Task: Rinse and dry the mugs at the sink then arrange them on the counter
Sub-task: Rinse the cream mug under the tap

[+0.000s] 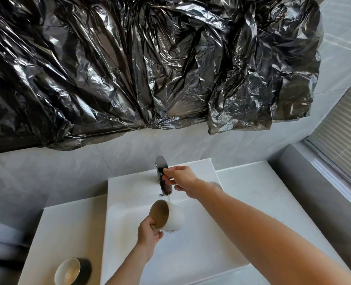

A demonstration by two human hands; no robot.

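A white mug (171, 218) with a brownish inside is tilted on its side over the white sink (191, 254), its mouth facing left. My left hand (148, 233) grips it at the rim. Water runs from the chrome faucet (162, 177) onto the mug's upper side. My right hand (180, 179) holds the faucet's lever between fingers and thumb. A second mug (71, 271), dark outside and pale inside, stands upright on the counter (67, 227) left of the sink.
Crumpled black plastic sheeting (139, 64) hangs over the wall above the sink. Grey tiles line the wall behind the faucet. More white counter (259, 186) lies right of the sink, with a window with blinds (343, 136) beyond it.
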